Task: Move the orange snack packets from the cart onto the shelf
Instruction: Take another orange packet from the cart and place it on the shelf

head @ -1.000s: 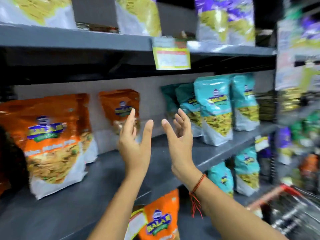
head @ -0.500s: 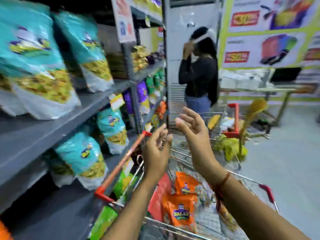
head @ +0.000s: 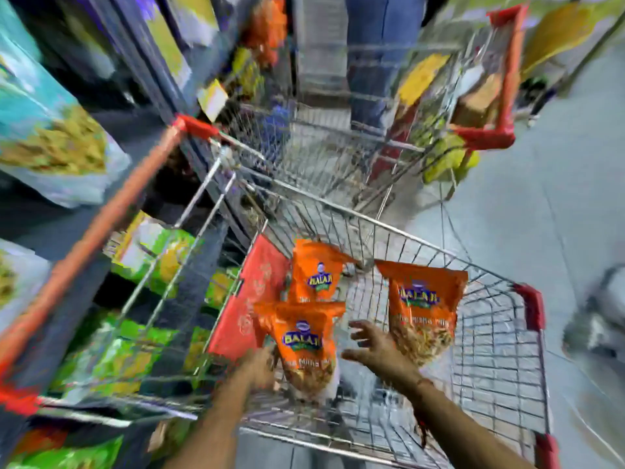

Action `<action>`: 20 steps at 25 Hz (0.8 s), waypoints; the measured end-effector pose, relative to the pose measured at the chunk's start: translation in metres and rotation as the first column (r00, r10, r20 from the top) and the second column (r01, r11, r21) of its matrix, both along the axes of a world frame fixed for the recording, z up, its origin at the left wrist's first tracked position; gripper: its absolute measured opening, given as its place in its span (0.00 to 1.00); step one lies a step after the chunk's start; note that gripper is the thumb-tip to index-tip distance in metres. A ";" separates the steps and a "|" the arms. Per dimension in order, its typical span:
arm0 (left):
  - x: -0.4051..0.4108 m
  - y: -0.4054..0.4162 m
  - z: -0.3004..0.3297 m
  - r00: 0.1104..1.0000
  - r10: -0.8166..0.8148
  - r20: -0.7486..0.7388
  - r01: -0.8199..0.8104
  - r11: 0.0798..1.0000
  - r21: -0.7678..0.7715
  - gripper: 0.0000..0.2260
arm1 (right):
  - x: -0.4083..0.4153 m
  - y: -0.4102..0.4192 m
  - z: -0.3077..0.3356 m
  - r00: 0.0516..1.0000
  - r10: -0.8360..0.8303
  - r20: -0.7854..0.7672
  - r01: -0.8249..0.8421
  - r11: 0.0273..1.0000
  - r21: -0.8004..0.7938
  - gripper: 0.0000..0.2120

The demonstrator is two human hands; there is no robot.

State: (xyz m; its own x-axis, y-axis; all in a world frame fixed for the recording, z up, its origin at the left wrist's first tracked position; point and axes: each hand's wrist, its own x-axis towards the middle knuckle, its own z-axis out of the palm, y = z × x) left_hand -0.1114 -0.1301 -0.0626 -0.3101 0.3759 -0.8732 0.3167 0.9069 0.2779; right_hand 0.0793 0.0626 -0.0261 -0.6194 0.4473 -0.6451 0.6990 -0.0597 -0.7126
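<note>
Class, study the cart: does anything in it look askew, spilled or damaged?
Nothing looks spilled or torn. Three orange packets lie loose in the cart, tilted at different angles rather than stacked; the nearest leans between the left hand and the open right hand. Motion blur hides finer damage.

Cart (head: pixel 500 346): centre, right of the shelves (head: pixel 50 204).
Near packet (head: pixel 306 346): in the cart, at its near left, between the two hands.
Far packet (head: pixel 318 272): in the cart, just behind the near packet.
Right packet (head: pixel 422 309): in the cart, right of the other two.
Left hand (head: pixel 260 363): inside the cart, at the near packet's left edge.
Right hand (head: pixel 375 346): inside the cart, between near packet and right packet.
Second cart (head: pixel 338 154): beyond the first.
</note>
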 end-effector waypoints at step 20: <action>-0.007 0.047 0.016 0.943 0.252 0.217 -0.275 0.958 0.084 0.24 | -0.019 -0.004 -0.079 0.994 0.088 -0.072 -0.096 0.988 -0.119 0.26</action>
State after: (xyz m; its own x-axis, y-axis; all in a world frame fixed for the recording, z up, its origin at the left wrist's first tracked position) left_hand -0.1179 -0.0826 -0.0470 -0.2324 0.4030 -0.8852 -0.0026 0.9099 0.4149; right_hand 0.0602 0.0590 -0.1049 -0.6975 0.3072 -0.6474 0.6571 -0.0863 -0.7489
